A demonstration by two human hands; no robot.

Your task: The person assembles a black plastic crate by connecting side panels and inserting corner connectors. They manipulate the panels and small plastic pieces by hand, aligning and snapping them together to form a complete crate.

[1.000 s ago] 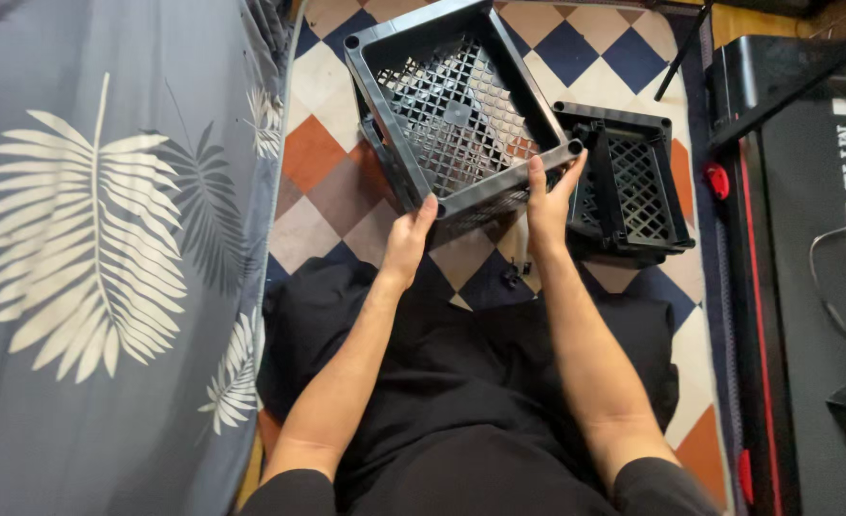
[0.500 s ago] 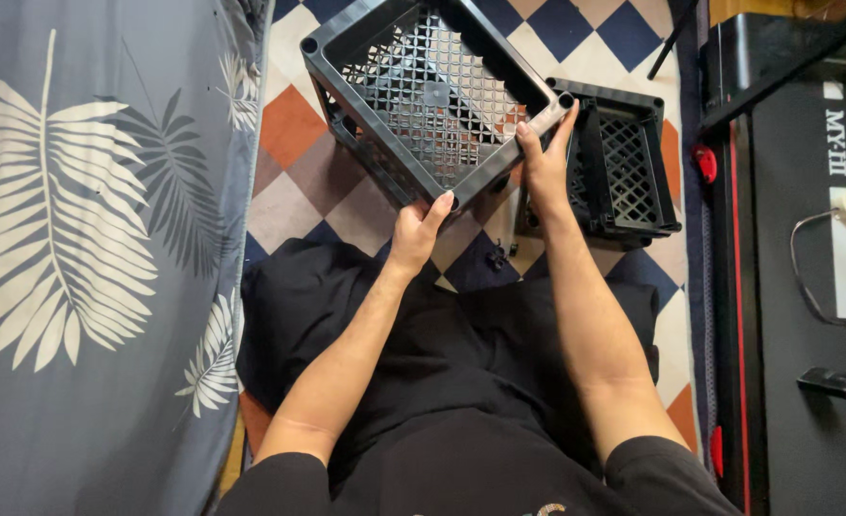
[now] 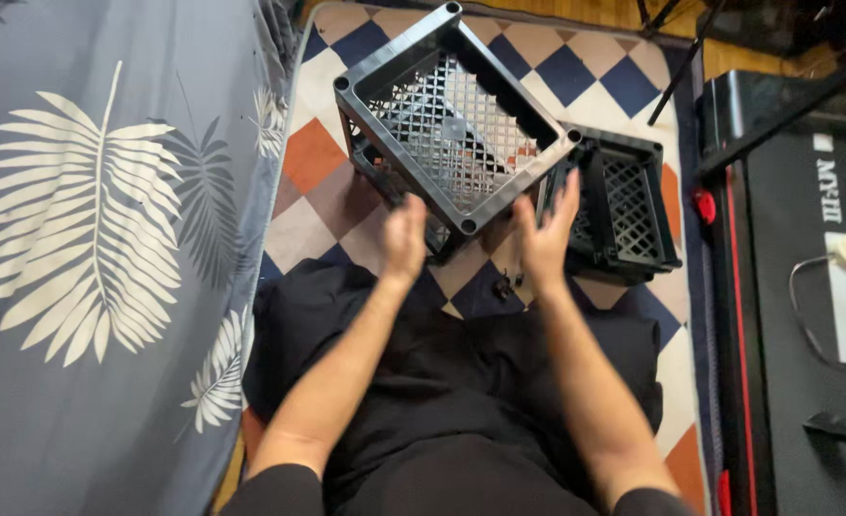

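Note:
A big black lattice crate [image 3: 452, 124] stands tilted on the checkered rug [image 3: 313, 153], its open side facing up at me. My left hand [image 3: 404, 239] is flat against the crate's near left side, fingers stretched out and blurred. On the other side of the near corner my right hand [image 3: 547, 234] has its fingers spread and grips nothing. A smaller black lattice crate [image 3: 633, 201] sits just right of the big one, behind my right hand. My legs in black clothing fill the lower middle.
A grey bedcover with a pale leaf print [image 3: 108, 239] covers the left side. A black treadmill with a red trim [image 3: 805, 287] and a cable runs along the right. Small black pieces [image 3: 509, 284] lie on the rug between my hands.
Both hands have let go of the big crate's rim and dropped lower with fingers stretched out. The crate has turned slightly, with its corner now pointing toward me.

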